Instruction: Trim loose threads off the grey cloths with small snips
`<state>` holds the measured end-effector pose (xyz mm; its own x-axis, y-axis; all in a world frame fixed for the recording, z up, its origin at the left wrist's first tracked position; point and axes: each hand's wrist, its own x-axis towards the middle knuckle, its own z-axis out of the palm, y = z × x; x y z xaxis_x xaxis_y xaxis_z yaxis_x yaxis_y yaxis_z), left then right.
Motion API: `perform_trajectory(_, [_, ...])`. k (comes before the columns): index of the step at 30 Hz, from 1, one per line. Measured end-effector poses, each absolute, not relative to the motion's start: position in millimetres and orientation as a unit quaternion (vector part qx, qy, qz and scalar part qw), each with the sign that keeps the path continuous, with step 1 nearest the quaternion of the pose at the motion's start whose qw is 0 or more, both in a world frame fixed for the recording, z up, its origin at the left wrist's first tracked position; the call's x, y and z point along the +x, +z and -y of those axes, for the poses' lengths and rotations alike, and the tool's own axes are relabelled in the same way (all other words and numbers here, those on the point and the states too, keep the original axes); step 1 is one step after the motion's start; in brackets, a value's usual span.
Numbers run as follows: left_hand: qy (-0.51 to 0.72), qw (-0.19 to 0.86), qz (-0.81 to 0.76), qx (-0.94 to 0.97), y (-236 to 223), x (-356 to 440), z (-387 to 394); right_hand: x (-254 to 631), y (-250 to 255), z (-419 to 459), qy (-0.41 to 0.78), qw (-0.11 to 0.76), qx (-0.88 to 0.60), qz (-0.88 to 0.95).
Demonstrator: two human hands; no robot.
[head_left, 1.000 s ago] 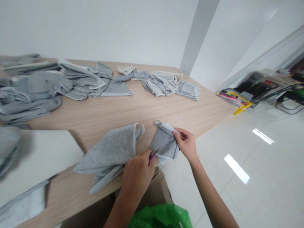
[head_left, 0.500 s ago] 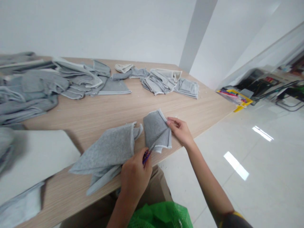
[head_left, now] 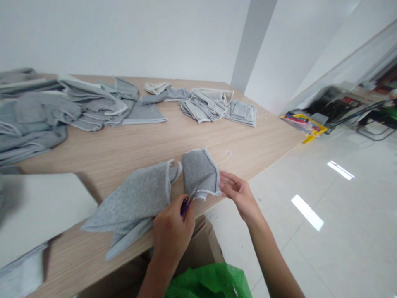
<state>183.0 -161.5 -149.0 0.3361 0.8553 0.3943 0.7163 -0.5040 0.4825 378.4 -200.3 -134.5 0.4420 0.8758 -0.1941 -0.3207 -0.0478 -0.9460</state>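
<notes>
My left hand [head_left: 173,225] is closed around small purple-handled thread snips [head_left: 186,205]. Their metal blades point up and right, over the lower edge of a small grey fabric piece [head_left: 200,169] with pale stitched edges. At that piece's lower right corner, the thumb and fingers of my right hand [head_left: 238,194] pinch the edge. The piece lies on the wooden table near its front edge. Just left of it is a larger folded grey fabric piece [head_left: 136,192], partly behind my left hand.
Heaps of grey fabric [head_left: 46,111] cover the table's far left. Folded grey pieces [head_left: 206,105] lie along the back. A white sheet [head_left: 43,211] is at near left. Beyond the table's right end stands a yellow bin [head_left: 313,129]. Green mesh [head_left: 211,281] shows at my lap.
My right hand has slid down the small piece's right edge to its lower corner. The view has shifted slightly. The snips remain in my left hand by the lower edge.
</notes>
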Motion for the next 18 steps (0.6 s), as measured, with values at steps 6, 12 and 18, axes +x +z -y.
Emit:
perform_trajectory(6, [0.321,0.143,-0.486,0.801,-148,182,162,364,-135,205,0.504,0.663,-0.515,0.206])
perform_trajectory(12, [0.311,0.147,-0.494,0.798,-148,182,160,362,-140,206,0.51,0.675,-0.497,0.195])
perform_trajectory(18, [0.318,0.148,-0.488,0.799,-148,182,160,364,-141,211,0.517,0.659,-0.496,0.229])
